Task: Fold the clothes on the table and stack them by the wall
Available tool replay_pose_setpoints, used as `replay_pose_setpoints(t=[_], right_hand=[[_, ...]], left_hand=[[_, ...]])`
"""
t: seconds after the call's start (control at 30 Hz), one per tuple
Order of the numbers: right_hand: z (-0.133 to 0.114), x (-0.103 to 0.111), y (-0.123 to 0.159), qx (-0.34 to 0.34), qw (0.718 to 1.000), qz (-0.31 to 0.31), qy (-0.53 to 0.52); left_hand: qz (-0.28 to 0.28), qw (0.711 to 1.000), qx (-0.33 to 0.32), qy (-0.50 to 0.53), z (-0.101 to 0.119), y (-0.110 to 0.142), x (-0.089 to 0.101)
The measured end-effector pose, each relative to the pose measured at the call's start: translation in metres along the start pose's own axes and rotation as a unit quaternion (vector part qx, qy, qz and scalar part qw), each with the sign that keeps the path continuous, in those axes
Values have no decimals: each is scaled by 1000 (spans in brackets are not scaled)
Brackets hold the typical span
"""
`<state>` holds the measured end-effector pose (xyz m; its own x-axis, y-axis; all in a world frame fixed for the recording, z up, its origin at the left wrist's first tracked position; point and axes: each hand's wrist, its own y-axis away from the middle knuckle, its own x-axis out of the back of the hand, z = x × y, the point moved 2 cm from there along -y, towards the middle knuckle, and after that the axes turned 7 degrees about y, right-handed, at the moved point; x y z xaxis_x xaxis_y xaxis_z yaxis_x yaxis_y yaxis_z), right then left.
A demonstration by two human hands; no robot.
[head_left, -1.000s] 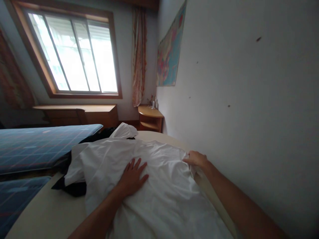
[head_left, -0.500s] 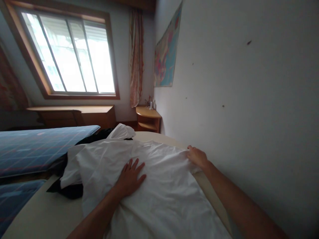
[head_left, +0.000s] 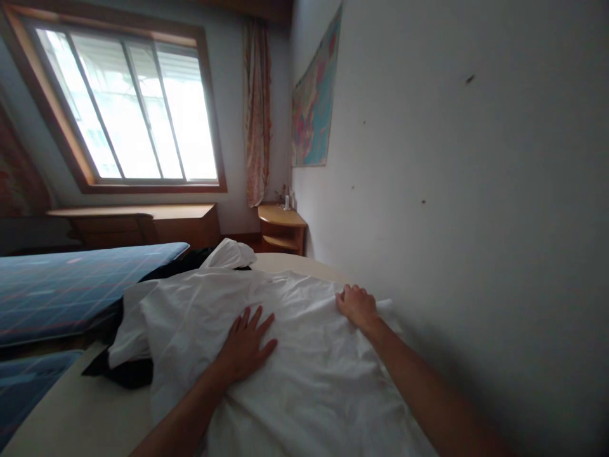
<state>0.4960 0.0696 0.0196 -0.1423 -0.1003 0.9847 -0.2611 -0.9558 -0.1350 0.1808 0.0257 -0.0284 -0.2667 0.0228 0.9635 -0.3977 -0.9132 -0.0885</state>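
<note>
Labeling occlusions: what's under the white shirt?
Pale table and, by one sleeve, black cloth show at the edges of the shirt. Anything under its middle, below the left hand, is covered.

We see a white cloth shirt (head_left: 304,381), matt and softly wrinkled, spread across a smooth, pale counter (head_left: 95,406). Near the counter's left edge lies dull black cloth (head_left: 130,376); past that edge, a blue checked pad (head_left: 85,276) looks smooth with a faint sheen. Beyond the far edge are lightly glossy wooden shelves (head_left: 284,218) and a matt cloth curtain (head_left: 257,127) in folds.
</note>
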Motion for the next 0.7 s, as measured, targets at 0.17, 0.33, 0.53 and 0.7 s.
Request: replay_pose_setpoints(t=[0.17,0.33,0.53,0.7], right_hand=[[-12,-12,1,-5,999,14,-36],[-27,-8,-10,-12,999,44,-7],[-62,-13,-20,31,998,12,-53],[-78,-30,-35,51,995,-31,-86]], left_hand=[[3,1000,0,2,0,0,0],[6,1000,3,4,1,1,-1],[1,1000,10,11,0,1,-3],[5,1000,26,2,1,-1,-3]])
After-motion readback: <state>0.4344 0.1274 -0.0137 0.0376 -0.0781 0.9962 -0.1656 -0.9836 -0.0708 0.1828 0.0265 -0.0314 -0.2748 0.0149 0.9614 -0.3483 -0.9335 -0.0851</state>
